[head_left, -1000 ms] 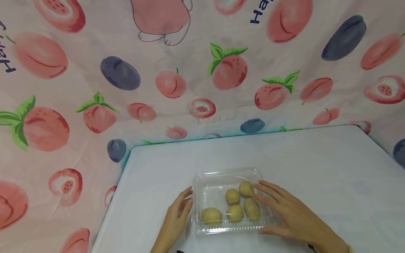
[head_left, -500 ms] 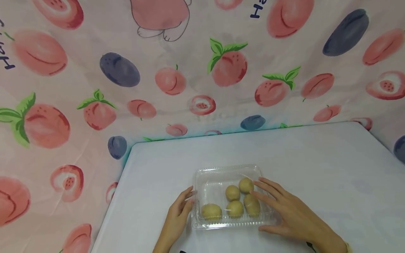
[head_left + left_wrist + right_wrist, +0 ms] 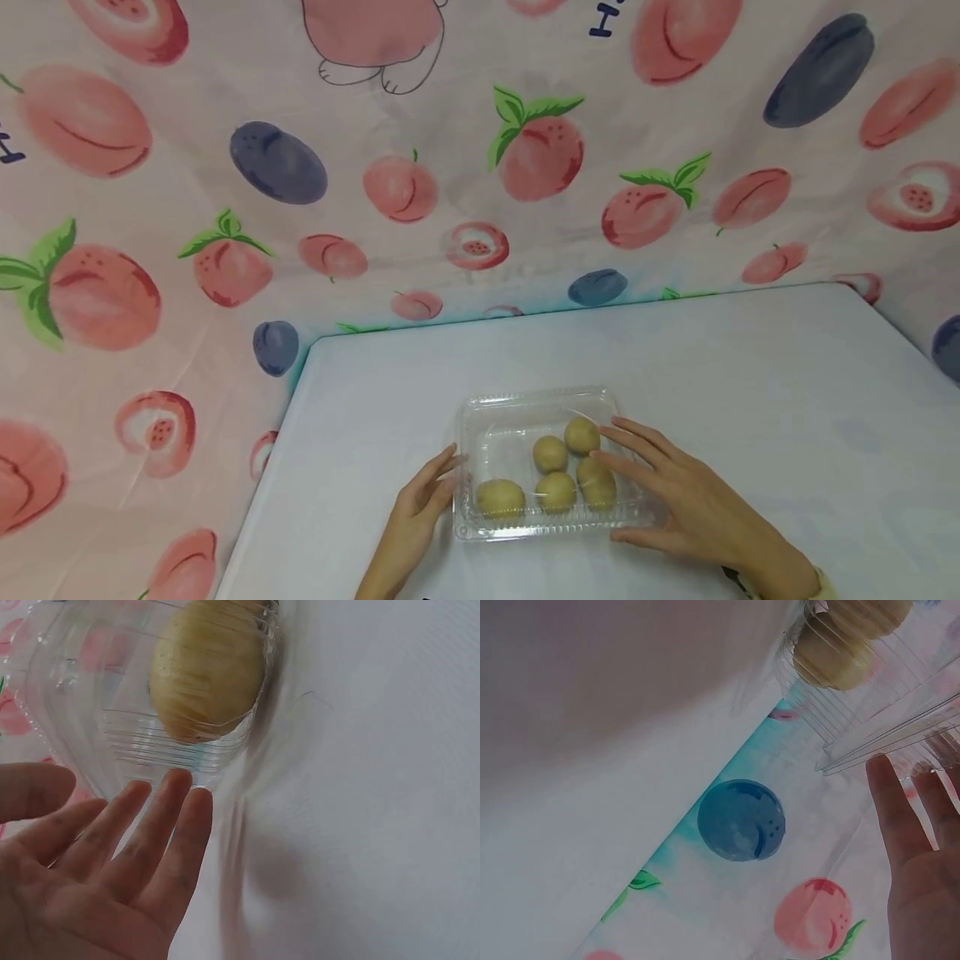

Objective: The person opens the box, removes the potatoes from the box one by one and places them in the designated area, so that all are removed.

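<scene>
- Left of the clear box, the left hand had loose fingers.
- Right of the box, the right hand had fingers spread.
- Gentle, even touches seemed best.

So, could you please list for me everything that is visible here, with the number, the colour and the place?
Potatoes, by their look: 5 visible, yellow-brown, inside the box
Box: 1, clear plastic, on the table between the hands
Table: 1, white, under the box
Cloth: pale pink with red and blue fruit prints, behind and beside the table
Dark item: 1, blackish, by the right wrist; too little shows to name it
Yellowish band: 1, at the right wrist, perhaps a cuff
Left hand: 1, bare, at the box's left side
Right hand: 1, bare, at the box's right side
</scene>
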Demonstrator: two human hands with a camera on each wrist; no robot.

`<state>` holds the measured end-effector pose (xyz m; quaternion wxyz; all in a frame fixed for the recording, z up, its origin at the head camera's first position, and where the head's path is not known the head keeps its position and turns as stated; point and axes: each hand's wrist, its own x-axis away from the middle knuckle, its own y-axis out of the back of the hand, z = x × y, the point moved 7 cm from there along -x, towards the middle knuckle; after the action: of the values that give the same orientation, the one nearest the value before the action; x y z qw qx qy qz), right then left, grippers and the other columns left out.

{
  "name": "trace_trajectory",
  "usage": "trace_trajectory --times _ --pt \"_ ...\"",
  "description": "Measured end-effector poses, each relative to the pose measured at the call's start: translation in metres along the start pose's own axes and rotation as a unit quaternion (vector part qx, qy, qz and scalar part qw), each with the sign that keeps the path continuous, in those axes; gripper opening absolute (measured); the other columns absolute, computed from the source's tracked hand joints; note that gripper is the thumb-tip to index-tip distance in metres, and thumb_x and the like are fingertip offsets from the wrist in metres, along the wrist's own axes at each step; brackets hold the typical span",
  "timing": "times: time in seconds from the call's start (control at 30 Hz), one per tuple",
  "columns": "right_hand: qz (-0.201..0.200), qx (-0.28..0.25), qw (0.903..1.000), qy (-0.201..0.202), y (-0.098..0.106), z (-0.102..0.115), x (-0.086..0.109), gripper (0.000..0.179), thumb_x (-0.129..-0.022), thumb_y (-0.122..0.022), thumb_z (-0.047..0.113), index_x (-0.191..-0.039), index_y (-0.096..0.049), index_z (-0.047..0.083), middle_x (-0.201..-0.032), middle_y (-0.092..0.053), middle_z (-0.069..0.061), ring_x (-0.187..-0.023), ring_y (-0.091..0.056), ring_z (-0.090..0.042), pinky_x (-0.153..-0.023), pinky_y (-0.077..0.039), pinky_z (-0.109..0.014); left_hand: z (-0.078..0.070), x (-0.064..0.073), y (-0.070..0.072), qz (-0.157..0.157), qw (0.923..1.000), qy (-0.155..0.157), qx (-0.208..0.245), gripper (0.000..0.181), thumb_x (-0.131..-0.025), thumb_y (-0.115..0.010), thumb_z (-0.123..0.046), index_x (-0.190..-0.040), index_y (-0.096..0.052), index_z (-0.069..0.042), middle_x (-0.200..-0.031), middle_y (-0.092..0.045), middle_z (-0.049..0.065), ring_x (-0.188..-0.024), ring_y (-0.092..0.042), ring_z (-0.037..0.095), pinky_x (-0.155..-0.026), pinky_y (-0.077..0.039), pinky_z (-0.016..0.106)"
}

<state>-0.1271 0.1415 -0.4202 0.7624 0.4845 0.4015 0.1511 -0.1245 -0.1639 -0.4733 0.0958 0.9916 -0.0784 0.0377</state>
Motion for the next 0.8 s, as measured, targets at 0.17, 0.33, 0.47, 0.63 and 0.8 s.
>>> trace_trajectory --times 0.17,0.33,0.47,0.63,0.8 --pt "0.000 -0.003 1.0000 0.008 0.004 0.002 -0.002 0.085 -0.067 -0.085 0.060 -0.139 -0.058 0.024 -0.152 -0.045 -0.004 -0.142 -0.036 -0.020 -0.084 -0.061 -0.043 0.001 0.003 0.000 0.012 0.9998 0.006 0.017 0.053 -0.104 -0.051 -0.029 -0.152 -0.039 -0.009 -0.146 -0.050 0.018 -0.135 -0.048 0.036 -0.102 -0.052 0.026" --pt "-0.036 -0.014 0.9982 0.047 0.010 0.006 -0.006 0.079 -0.066 -0.087 0.056 -0.132 -0.063 0.021 -0.150 -0.049 -0.006 -0.139 -0.042 -0.024 -0.070 -0.061 -0.029 0.005 0.005 -0.001 0.018 0.9989 0.006 0.043 0.055 -0.103 -0.054 -0.025 -0.153 -0.037 -0.009 -0.147 -0.048 0.021 -0.136 -0.047 0.037 -0.104 -0.051 0.029" --pt "-0.070 -0.017 0.9945 0.076 0.016 0.006 -0.009 0.076 -0.066 -0.087 0.057 -0.128 -0.067 0.019 -0.147 -0.052 -0.008 -0.134 -0.048 -0.028 -0.065 -0.058 -0.024 0.006 0.005 -0.002 0.027 0.9984 0.002 0.050 0.055 -0.103 -0.055 -0.021 -0.154 -0.035 -0.010 -0.147 -0.046 0.022 -0.135 -0.047 0.039 -0.103 -0.051 0.028" --pt "-0.087 -0.020 0.9923 0.086 0.022 0.006 -0.012 0.071 -0.069 -0.085 0.058 -0.125 -0.069 0.018 -0.145 -0.055 -0.008 -0.131 -0.052 -0.029 -0.073 -0.060 -0.024 0.008 0.005 -0.002 0.049 0.9981 0.002 0.038 0.058 -0.103 -0.054 -0.021 -0.156 -0.031 -0.013 -0.150 -0.044 0.021 -0.136 -0.046 0.038 -0.102 -0.051 0.025" --pt "-0.096 -0.022 0.9911 0.089 0.026 0.006 -0.016 0.065 -0.074 -0.080 0.059 -0.123 -0.070 0.018 -0.143 -0.057 -0.007 -0.129 -0.055 -0.030 -0.081 -0.060 -0.026 0.009 0.007 -0.002 0.069 0.9971 0.014 0.028 0.060 -0.104 -0.053 -0.022 -0.157 -0.027 -0.016 -0.156 -0.037 0.019 -0.141 -0.040 0.038 -0.110 -0.046 0.037"
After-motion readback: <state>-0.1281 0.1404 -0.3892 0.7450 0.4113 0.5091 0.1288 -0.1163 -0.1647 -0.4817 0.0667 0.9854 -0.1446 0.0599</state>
